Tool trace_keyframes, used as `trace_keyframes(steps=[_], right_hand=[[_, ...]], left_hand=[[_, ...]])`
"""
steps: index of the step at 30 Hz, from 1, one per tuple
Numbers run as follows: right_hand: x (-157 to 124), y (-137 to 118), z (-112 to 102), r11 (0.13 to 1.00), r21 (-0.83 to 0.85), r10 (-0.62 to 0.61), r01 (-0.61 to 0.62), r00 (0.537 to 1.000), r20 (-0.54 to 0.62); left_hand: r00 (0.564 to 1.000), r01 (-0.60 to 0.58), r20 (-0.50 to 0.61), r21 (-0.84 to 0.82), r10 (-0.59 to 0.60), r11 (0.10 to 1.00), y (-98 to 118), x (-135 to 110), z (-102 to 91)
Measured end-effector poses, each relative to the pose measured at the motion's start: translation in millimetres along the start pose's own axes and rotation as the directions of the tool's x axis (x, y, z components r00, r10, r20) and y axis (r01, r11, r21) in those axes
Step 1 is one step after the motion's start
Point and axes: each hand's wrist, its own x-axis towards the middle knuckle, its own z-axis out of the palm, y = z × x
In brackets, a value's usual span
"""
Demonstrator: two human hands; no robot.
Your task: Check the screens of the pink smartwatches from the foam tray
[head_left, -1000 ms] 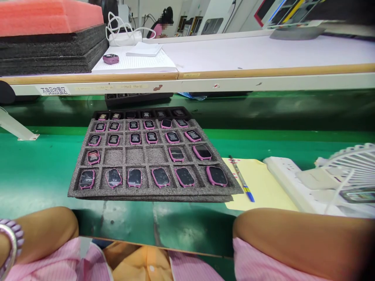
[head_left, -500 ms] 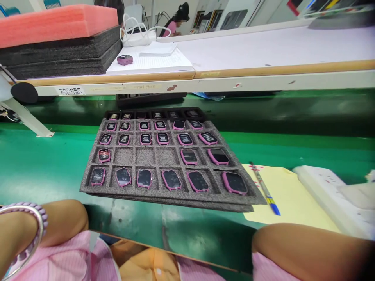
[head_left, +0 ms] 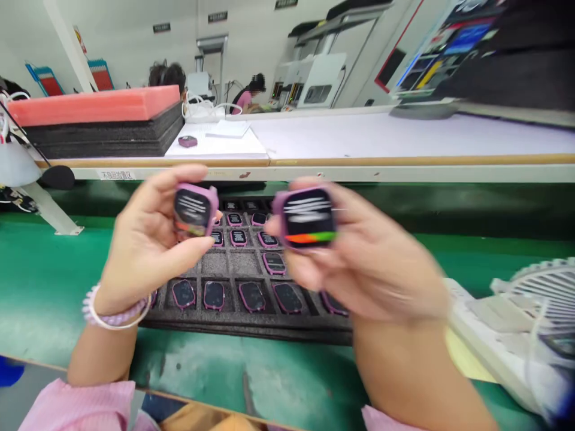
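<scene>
Your left hand (head_left: 144,230) pinches the left watch (head_left: 192,209), your right hand (head_left: 377,257) the right watch (head_left: 308,216), each grip closed, both above the tray (head_left: 238,322) and facing you; the left's long axis stands nearly upright, the right's is too blurred to tell. The desk's (head_left: 287,365) near edge lies before the tray, the shelf (head_left: 359,134) behind, the power strip (head_left: 485,338) right.

Bright light lays a pale sheen on the green bench (head_left: 287,372), while blur smears the right hand (head_left: 375,260).
</scene>
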Motion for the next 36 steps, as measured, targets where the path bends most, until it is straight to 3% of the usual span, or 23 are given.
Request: trace_keyframes(steps=[3,8,23,36], right_hand=[[21.3,5.9,6.5,0.989,0.151,-0.004,-0.008,0.997,0.078],[39.3,24.0,7.2,0.985,0.174,0.0,-0.011,0.998,0.063],[41.8,25.5,6.6,0.991,0.116,-0.061,0.067,0.997,-0.052],[42.0,24.9,9.4,0.99,0.123,-0.052,0.062,0.995,-0.082]], left_hand=[[1.0,-0.003,0.024,0.024,0.003,1.0,-21.1,12.8,9.5],[0.996,0.07,0.063,-0.068,-0.066,0.995,-44.9,22.2,16.8],[0.98,0.197,0.076,-0.179,-0.186,0.964,-41.5,20.2,19.6],[0.977,0.212,0.074,-0.177,-0.202,0.961,-39.7,21.7,19.6]])
